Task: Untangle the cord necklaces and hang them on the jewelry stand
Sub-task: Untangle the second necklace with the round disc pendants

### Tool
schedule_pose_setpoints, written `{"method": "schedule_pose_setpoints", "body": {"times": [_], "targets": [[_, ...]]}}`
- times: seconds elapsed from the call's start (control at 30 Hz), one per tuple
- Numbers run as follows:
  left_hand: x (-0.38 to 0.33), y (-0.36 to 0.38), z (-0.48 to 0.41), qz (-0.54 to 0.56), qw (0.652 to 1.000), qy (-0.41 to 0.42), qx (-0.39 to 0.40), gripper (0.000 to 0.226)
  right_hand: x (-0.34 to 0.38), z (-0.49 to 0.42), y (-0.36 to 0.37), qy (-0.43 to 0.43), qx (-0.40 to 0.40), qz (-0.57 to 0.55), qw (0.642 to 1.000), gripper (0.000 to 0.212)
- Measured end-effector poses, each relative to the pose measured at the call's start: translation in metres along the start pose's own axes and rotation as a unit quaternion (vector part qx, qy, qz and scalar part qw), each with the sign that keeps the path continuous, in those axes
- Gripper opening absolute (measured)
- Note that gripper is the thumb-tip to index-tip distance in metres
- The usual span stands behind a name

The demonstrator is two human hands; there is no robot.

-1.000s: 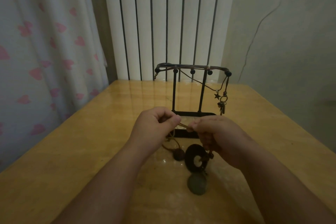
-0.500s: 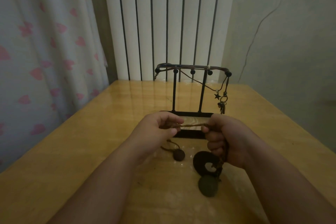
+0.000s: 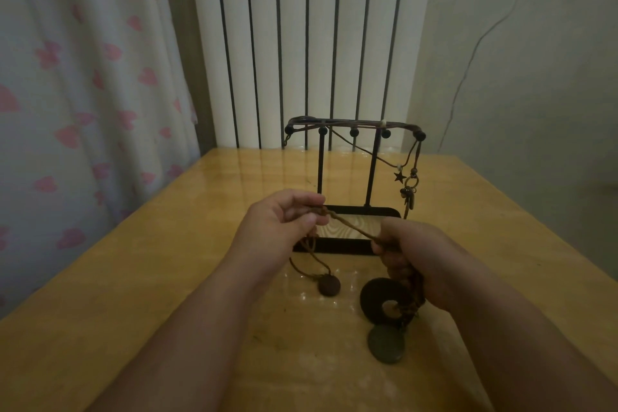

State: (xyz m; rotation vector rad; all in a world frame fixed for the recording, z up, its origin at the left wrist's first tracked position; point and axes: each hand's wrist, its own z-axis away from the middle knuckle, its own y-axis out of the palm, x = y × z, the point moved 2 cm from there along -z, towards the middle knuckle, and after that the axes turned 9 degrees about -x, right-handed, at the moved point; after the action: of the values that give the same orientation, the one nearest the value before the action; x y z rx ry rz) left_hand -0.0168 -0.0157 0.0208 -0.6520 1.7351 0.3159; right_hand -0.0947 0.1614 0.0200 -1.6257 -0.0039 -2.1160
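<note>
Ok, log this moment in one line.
left hand pinches cord | right hand grips cord | cord taut between hands | jewelry stand: star necklace hung

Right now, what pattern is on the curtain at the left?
The curtain shows pink hearts on white; head view.

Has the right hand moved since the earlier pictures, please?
Yes. The right hand has moved right and slightly toward the person: earlier in front of the middle of the jewelry stand, now at its right end, stretching the cord.
</note>
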Motion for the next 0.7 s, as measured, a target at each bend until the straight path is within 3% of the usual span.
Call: {"method": "schedule_pose_setpoints", "body": {"times": [0.2, 0.33, 0.43, 0.53, 0.63, 0.7], "targets": [[0.001, -0.005, -0.002, 0.005, 0.999, 0.009, -0.053, 0.020, -0.001, -0.003, -0.001, -0.015, -0.029, 0.019, 0.999, 0.023], [0.005, -0.003, -0.004, 0.079, 0.996, -0.027, -0.023, 0.028, -0.003, -0.011, 0.002, -0.031, -0.059, 0.076, 0.995, 0.024], [0.005, -0.001, -0.003, 0.062, 0.998, -0.017, -0.004, 0.032, -0.002, -0.016, 0.006, -0.141, -0.100, 0.145, 0.974, 0.018], [0.003, 0.002, -0.001, 0.037, 0.999, -0.008, 0.005, 0.028, 0.003, -0.008, 0.013, -0.257, -0.082, 0.111, 0.956, 0.027], [0.003, 0.003, 0.000, 0.015, 1.000, -0.007, 0.018, 0.024, 0.004, 0.001, 0.024, -0.280, -0.013, 0.055, 0.958, 0.028], [0.003, 0.004, 0.001, 0.013, 1.000, -0.007, 0.025, 0.022, 0.002, 0.003, 0.029, -0.297, -0.022, 0.077, 0.951, 0.023]]}}
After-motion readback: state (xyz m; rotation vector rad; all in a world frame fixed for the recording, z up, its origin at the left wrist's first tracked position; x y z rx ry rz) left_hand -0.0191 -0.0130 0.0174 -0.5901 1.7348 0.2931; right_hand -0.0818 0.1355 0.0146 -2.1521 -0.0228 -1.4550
